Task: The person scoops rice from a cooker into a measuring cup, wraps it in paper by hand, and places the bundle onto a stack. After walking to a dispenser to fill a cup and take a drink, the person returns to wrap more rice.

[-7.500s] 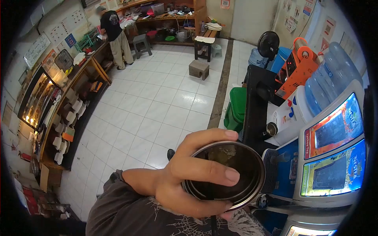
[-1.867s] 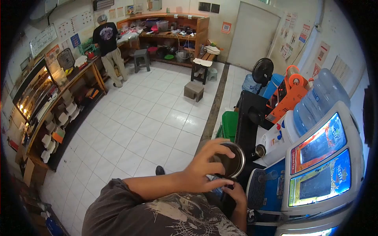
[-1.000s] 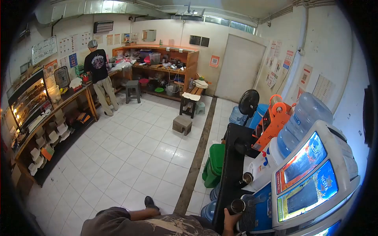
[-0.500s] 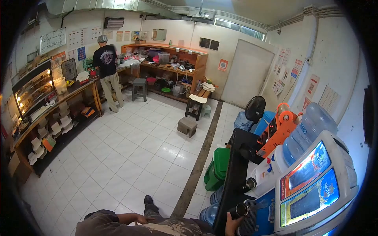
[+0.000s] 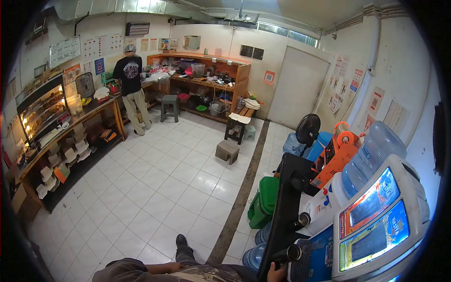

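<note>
The dark cup (image 5: pixel 288 254) stands on the black counter (image 5: pixel 278 207), just beyond the fingertips of the right hand (image 5: pixel 276 273). Its outer wall is black or nearly so, and a thin bright metallic rim circles the mouth. The inside looks dark, and what it may contain is too small to make out. In this wide, curved view the cup appears to lean, its mouth turned to the right of the fingers and towards the camera.

The right hand's thumb points up towards the cup and stands a little apart from the other fingers, which are partly cut off by the lower edge. I cannot tell whether any of them touches the cup or whether they grip anything. The left hand (image 5: pixel 174 267) lies low against the person's clothing, well to the left of the right fingers; its own fingers are too hidden to say whether they are curled or loose.

Just right of the right fingers is a dark grille (image 5: pixel 299 266) at the foot of a drinks dispenser (image 5: pixel 414 207) with two lit panels. Farther beyond the fingers, along the counter, is a second dark cup (image 5: pixel 303 219) with a similar shiny rim. Left of the fingers, a blue water jug (image 5: pixel 253 257) sits low beside the counter.
</note>
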